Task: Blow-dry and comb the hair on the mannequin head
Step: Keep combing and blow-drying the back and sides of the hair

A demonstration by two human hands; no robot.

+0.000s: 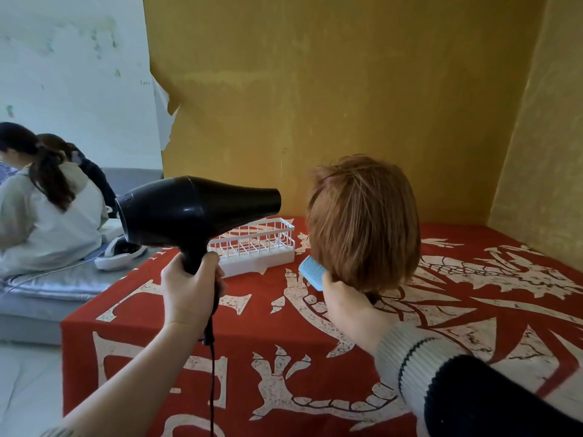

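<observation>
Open air between the dryer's nozzle (pixel 268 200) and the mannequin head (pixel 362 225), so a hand can pass there. Just beyond the left hand's fingers (pixel 212 263) sits a white wire basket (pixel 255 247), blocking that bit of surface (pixel 315 373). The right hand's fingers (pixel 331 279) are jammed against the hair's lower edge with the blue comb (pixel 312 272). Right of the head the surface lies open to the yellow wall (pixel 536 184).

We raise our left hand (pixel 189 285) with the forearm bare, fingers and thumb curled tight around a handle, knuckles toward us. Our right hand (pixel 342 298) reaches further forward at about the same height, back of the hand facing us, fingers wrapped round a grip, a ribbed sleeve covering the wrist.
</observation>
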